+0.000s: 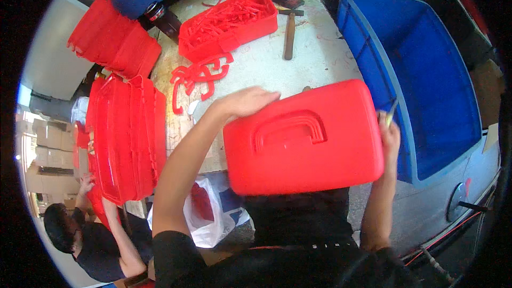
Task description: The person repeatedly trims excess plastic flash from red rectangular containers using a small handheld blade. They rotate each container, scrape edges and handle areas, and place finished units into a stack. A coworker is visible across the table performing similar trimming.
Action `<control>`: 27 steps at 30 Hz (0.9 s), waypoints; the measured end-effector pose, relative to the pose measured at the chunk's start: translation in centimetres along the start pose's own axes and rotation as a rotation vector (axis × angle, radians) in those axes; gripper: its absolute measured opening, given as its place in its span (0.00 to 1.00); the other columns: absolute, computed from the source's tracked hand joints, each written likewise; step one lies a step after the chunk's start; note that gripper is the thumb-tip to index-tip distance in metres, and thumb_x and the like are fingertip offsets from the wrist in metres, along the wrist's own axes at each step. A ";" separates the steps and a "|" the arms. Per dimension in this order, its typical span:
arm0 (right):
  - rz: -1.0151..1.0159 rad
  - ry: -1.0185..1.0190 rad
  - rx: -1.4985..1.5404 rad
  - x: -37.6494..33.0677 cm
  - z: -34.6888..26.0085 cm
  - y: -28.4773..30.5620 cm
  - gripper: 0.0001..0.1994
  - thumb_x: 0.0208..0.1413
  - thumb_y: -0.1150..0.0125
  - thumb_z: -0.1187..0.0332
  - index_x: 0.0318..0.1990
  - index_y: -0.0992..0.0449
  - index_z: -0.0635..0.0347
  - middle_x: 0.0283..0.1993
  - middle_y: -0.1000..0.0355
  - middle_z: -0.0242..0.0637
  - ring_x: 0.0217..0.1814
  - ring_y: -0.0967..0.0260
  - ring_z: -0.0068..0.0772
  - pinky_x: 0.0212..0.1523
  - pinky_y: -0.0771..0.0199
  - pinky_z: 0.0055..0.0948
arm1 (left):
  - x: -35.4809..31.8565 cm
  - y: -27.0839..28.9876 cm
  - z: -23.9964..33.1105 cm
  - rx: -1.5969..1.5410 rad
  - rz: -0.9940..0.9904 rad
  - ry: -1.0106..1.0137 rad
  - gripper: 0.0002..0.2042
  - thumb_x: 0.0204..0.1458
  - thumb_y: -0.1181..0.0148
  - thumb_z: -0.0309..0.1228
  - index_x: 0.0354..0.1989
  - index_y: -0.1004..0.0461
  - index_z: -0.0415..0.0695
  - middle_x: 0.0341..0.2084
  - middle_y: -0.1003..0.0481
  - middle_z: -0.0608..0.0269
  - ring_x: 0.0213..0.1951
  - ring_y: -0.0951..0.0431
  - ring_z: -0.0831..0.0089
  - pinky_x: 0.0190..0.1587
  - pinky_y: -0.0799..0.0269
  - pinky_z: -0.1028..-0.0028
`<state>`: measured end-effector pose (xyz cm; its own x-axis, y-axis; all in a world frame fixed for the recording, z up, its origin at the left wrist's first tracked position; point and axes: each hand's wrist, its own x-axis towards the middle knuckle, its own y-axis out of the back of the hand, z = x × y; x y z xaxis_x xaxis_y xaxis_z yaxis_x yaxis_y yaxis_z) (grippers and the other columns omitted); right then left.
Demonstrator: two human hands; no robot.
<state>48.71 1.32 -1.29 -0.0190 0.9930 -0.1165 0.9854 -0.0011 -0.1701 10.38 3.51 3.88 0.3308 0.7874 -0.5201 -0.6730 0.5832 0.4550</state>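
Both hands [250, 101] grip a red lid [304, 138] (moulded handle; glossy).

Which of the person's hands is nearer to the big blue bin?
The right hand. It holds the red case at its right edge, just beside the blue bin. The left hand rests on the case's upper left corner, farther away.

My view is bright and evenly lit, with daylight flooding in at the far left edge, where the background washes out pale. The white worktop [314, 53] at upper centre looks slightly overexposed. Shadows are soft and shallow. The fisheye bends straight edges hard toward the rim, and a black border rings the frame. Detail softens at the edges; the centre is reasonably sharp.
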 end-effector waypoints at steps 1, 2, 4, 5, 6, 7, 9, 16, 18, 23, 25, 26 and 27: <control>-0.079 0.021 -0.013 1.9 -1.6 -0.5 0.12 0.62 0.40 0.58 0.39 0.26 0.57 0.31 0.34 0.21 0.31 0.40 0.14 0.34 0.38 0.19 | -1.6 -0.7 -0.8 -0.085 -0.001 -0.004 0.28 0.65 0.53 0.53 0.55 0.24 0.39 0.46 0.20 0.57 0.46 0.22 0.70 0.55 0.29 0.66; -0.209 0.022 0.031 3.5 -2.9 -1.6 0.12 0.61 0.39 0.59 0.39 0.25 0.58 0.30 0.33 0.21 0.30 0.40 0.14 0.32 0.38 0.20 | -3.3 -1.8 -1.7 -0.224 0.040 -0.065 0.27 0.64 0.51 0.50 0.56 0.26 0.37 0.49 0.21 0.56 0.49 0.23 0.70 0.56 0.30 0.65; -0.422 0.032 0.018 6.1 -5.2 -5.1 0.11 0.61 0.38 0.60 0.40 0.24 0.58 0.27 0.33 0.22 0.27 0.38 0.14 0.28 0.36 0.22 | -7.0 -4.4 -3.9 -0.643 0.016 -0.056 0.27 0.58 0.42 0.46 0.58 0.28 0.36 0.55 0.25 0.57 0.52 0.25 0.69 0.58 0.32 0.65; -0.511 0.043 -0.045 7.2 -6.1 -7.2 0.10 0.61 0.38 0.61 0.41 0.24 0.58 0.26 0.33 0.22 0.27 0.38 0.14 0.27 0.36 0.22 | -8.5 -5.8 -4.9 -0.945 -0.058 0.023 0.29 0.53 0.35 0.43 0.59 0.28 0.36 0.57 0.26 0.59 0.53 0.26 0.69 0.59 0.32 0.64; -0.591 0.067 -0.184 8.2 -7.1 -9.0 0.10 0.62 0.40 0.61 0.41 0.24 0.58 0.26 0.33 0.22 0.27 0.37 0.14 0.27 0.36 0.22 | -10.2 -7.7 -5.6 -0.867 -0.047 -0.068 0.32 0.48 0.32 0.42 0.60 0.29 0.37 0.56 0.26 0.59 0.54 0.26 0.69 0.59 0.32 0.65; -0.691 0.148 -0.268 8.8 -7.6 -11.0 0.10 0.63 0.41 0.61 0.42 0.24 0.57 0.25 0.33 0.23 0.27 0.37 0.14 0.27 0.36 0.22 | -11.7 -9.4 -6.0 -0.796 -0.075 -0.177 0.35 0.44 0.30 0.40 0.61 0.30 0.37 0.56 0.26 0.59 0.54 0.26 0.69 0.59 0.32 0.65; -0.631 0.372 -0.357 9.2 -7.2 -15.1 0.11 0.66 0.44 0.59 0.44 0.24 0.56 0.25 0.34 0.24 0.26 0.39 0.16 0.26 0.39 0.22 | -14.1 -12.4 -5.3 -0.736 -0.051 -0.184 0.39 0.39 0.27 0.38 0.63 0.32 0.37 0.56 0.25 0.59 0.55 0.25 0.69 0.60 0.32 0.66; -0.257 0.228 -0.098 5.3 -7.0 -12.0 0.18 0.71 0.56 0.54 0.51 0.26 0.57 0.27 0.34 0.27 0.26 0.39 0.15 0.25 0.40 0.17 | -17.8 -14.1 -0.8 -1.329 0.842 -0.244 0.38 0.47 0.30 0.42 0.65 0.36 0.37 0.57 0.26 0.59 0.56 0.25 0.64 0.61 0.32 0.65; -0.431 0.183 -0.135 0.9 -5.6 -11.1 0.14 0.70 0.53 0.61 0.50 0.27 0.61 0.30 0.30 0.30 0.26 0.33 0.17 0.26 0.31 0.20 | -16.8 -14.1 -0.5 -1.348 0.878 -0.214 0.34 0.55 0.39 0.49 0.66 0.37 0.40 0.60 0.29 0.57 0.59 0.27 0.60 0.63 0.33 0.60; -0.692 -0.130 -0.298 -6.7 -3.0 -9.5 0.09 0.69 0.50 0.69 0.40 0.28 0.65 0.26 0.28 0.34 0.27 0.29 0.25 0.32 0.27 0.27 | -14.7 -15.6 0.8 -1.544 0.913 -0.017 0.29 0.64 0.51 0.50 0.67 0.38 0.43 0.63 0.32 0.56 0.62 0.30 0.60 0.65 0.35 0.57; -0.726 -0.045 -0.411 -7.8 -2.8 -9.6 0.07 0.67 0.49 0.70 0.39 0.28 0.64 0.24 0.30 0.41 0.26 0.28 0.35 0.31 0.28 0.32 | -15.1 -16.6 1.9 -1.394 0.910 -0.111 0.29 0.65 0.52 0.49 0.68 0.40 0.42 0.64 0.33 0.55 0.62 0.31 0.60 0.66 0.36 0.57; -0.730 -0.074 -0.437 -8.1 -2.8 -9.7 0.05 0.66 0.48 0.71 0.38 0.29 0.62 0.23 0.32 0.46 0.25 0.27 0.46 0.29 0.29 0.36 | -15.4 -17.0 2.4 -1.308 0.927 -0.116 0.29 0.65 0.52 0.49 0.69 0.41 0.42 0.64 0.33 0.55 0.63 0.31 0.60 0.66 0.36 0.57; -0.728 -0.049 -0.467 -8.2 -3.0 -9.8 0.05 0.66 0.48 0.70 0.38 0.29 0.62 0.22 0.33 0.46 0.25 0.27 0.47 0.28 0.30 0.37 | -15.7 -17.2 2.7 -1.326 0.913 -0.107 0.29 0.65 0.52 0.48 0.69 0.41 0.42 0.64 0.34 0.54 0.63 0.31 0.60 0.66 0.36 0.57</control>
<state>39.73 -6.46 4.22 -0.6687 0.7218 -0.1784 0.6937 0.6920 0.1998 18.58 -18.30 6.16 -0.4771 0.8001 -0.3636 -0.7118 -0.5945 -0.3741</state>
